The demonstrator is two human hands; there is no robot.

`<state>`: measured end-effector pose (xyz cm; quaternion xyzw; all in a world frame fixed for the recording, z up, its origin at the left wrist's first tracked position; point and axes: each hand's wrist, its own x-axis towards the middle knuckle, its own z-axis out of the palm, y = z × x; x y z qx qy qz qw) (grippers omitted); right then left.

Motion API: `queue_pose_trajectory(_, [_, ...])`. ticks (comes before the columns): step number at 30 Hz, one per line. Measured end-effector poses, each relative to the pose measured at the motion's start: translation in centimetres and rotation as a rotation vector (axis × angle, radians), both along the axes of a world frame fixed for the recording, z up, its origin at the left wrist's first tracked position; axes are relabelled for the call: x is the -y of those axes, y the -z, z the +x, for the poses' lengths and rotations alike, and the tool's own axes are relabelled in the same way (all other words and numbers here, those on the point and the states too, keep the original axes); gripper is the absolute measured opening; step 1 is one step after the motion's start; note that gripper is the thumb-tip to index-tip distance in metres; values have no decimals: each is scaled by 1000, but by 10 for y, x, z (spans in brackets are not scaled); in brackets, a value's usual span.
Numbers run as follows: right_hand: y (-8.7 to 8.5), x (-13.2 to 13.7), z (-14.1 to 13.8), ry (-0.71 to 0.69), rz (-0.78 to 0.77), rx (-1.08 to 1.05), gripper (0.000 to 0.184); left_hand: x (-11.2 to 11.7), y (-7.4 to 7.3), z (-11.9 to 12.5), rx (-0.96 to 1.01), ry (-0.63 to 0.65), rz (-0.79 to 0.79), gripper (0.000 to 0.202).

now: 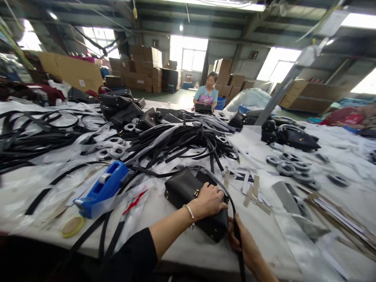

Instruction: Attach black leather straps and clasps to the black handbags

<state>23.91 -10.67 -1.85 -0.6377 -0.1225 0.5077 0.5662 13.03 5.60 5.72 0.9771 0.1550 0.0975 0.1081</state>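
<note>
A black leather handbag [179, 187] with small gold-coloured metal fittings lies on the white-covered table in front of me. My left hand [209, 201], with a white bracelet at the wrist, is closed over the bag's upper right part, its fingers curled on the edge. By the bag's right end, my right hand [244, 239] is closed on a long black strap [233, 203]. This strap curves up around the bag's right side and hangs down past my right hand. Part of the bag is hidden under my left hand and forearm.
A blue tape dispenser [101, 190], a yellow tape roll [73, 226] and a red-handled tool [135, 201] lie left. Beyond the bag is a heap of black straps [182, 141]. Grey rolls [286, 168] and paper strips [255, 196] lie right. Across the table sits a person [206, 96].
</note>
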Motion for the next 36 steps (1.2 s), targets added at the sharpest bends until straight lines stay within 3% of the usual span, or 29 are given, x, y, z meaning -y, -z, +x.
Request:
queue_pose_trajectory(3, [5,9,-1,215,114,-153,64,10,4,1,-78,-9,-96,53])
queue_pose_trajectory(6, [2,26,2,308,187,-202,55,16,-4,-9,-138,42,-174,57])
queue_pose_trajectory(11, [-24,62,-1,315,333,-314,40,33,-8,-56,-293,215,-273,32])
queue_pose_trajectory(14, [-43,75,-10,272,369,-348,33,43,-8,-86,-288,199,-354,19])
queue_pose_trajectory(16, [-53,76,-17,229,355,-357,32,52,-13,-96,-170,130,-451,18])
queue_pose_trajectory(18, [-62,73,-27,187,361,-338,33,67,-21,-97,-23,60,-616,21])
queue_pose_trajectory(21, [-75,64,-44,170,411,-272,36,101,-30,-87,79,83,-1046,28])
queue_pose_trajectory(24, [-87,57,-58,231,467,-185,35,139,-27,-78,145,89,-1425,37])
queue_pose_trajectory(27, [-96,53,-55,317,509,-108,35,162,-18,-78,97,68,-1623,33])
queue_pose_trajectory(29, [-100,54,-45,360,525,-81,34,166,-17,-81,62,79,-1662,31])
queue_pose_trajectory(32, [-103,61,-30,358,520,-77,32,160,-22,-88,100,52,-1557,32])
queue_pose_trajectory(34, [-104,69,-27,283,481,-52,35,154,-26,-92,102,33,-1429,32])
queue_pose_trajectory(36, [-101,80,-31,120,381,13,39,148,-27,-94,101,20,-1277,34])
